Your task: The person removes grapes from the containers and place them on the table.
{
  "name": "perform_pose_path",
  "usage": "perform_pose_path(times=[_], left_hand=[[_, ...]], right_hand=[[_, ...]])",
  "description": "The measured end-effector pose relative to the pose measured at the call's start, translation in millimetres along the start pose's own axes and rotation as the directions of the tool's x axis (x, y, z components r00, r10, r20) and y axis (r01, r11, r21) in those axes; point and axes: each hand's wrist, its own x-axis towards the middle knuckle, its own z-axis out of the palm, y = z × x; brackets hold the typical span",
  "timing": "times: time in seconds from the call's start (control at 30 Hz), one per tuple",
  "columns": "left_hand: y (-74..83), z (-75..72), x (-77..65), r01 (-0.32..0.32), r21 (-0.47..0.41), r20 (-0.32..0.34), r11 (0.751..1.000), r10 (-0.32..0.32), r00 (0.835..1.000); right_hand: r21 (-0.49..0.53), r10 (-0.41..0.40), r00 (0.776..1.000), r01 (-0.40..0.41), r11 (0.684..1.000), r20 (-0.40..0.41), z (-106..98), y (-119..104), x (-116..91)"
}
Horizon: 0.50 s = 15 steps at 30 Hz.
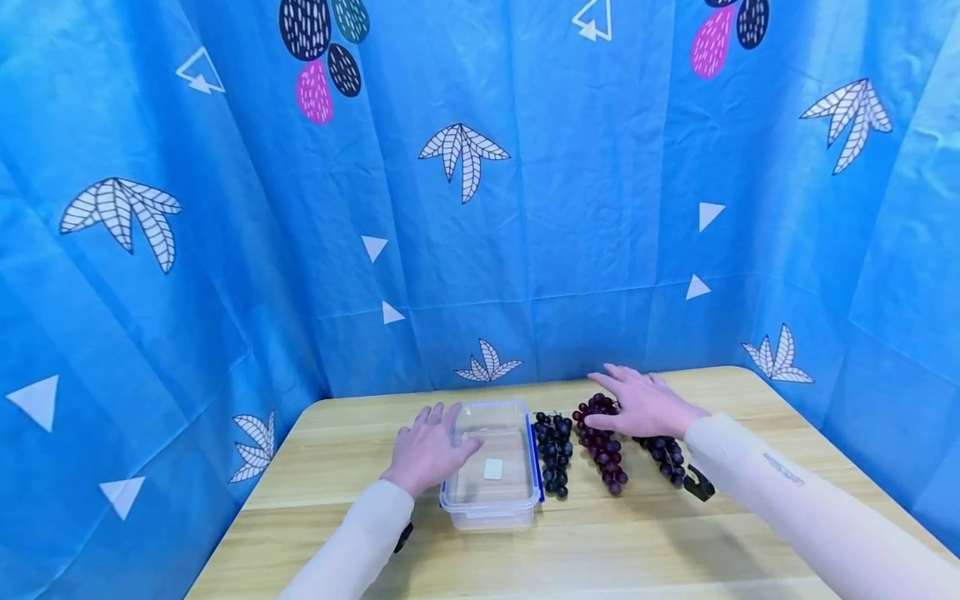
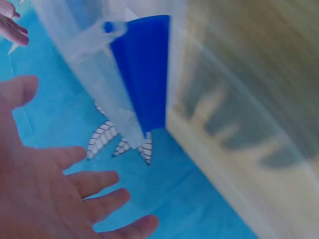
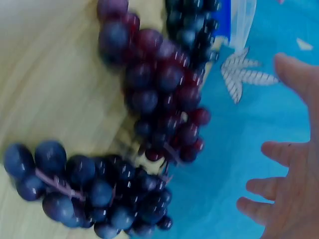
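Observation:
A clear plastic food container (image 1: pixel 491 508) with blue side clips (image 2: pixel 144 69) stands on the table. Over its left side hovers my left hand (image 1: pixel 427 454), fingers spread and nothing held; the left wrist view shows the fingers apart from the clip. To the container's right lie a dark grape bunch (image 1: pixel 555 458), a red grape bunch (image 1: pixel 609 458) and another dark grape bunch (image 3: pixel 99 194). Above the red and the right dark bunches is my right hand (image 1: pixel 645 406), fingers extended, partly hiding both. In the right wrist view its fingers are clear of the grapes.
The light wooden table (image 1: pixel 600 550) has its far edge close to a blue patterned curtain (image 1: pixel 585 250), which also surrounds both sides. A pale square label (image 1: pixel 492 469) shows inside the container's outline. Dark wrist straps (image 1: pixel 700 483) show under both sleeves.

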Motion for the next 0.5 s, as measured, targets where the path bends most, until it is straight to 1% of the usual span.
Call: perform_pose_path(times=[0.13, 0.27, 0.4, 0.5], left_hand=[[10.4, -7.4, -6.3, -0.049, 0.013, 0.068, 0.999, 0.048, 0.997], [18.0, -9.2, -12.5, -0.103, 0.03, 0.138, 0.994, 0.098, 0.986], [22.8, -8.6, -16.8, -0.143, 0.046, 0.177, 0.989, 0.133, 0.975], [24.6, -7.9, -18.2, -0.154, 0.041, 0.195, 0.987, 0.143, 0.97]], right_hand=[[-0.002, -0.052, 0.999, 0.052, 0.999, 0.018, 1.4, -16.7, -8.1], [-0.014, -0.094, 0.994, 0.095, 0.995, 0.049, 3.0, -29.1, -13.7], [-0.02, -0.12, 0.989, 0.122, 0.992, 0.085, 7.2, -37.9, -17.6], [-0.029, -0.12, 0.988, 0.124, 0.992, 0.097, 11.3, -41.5, -19.1]])
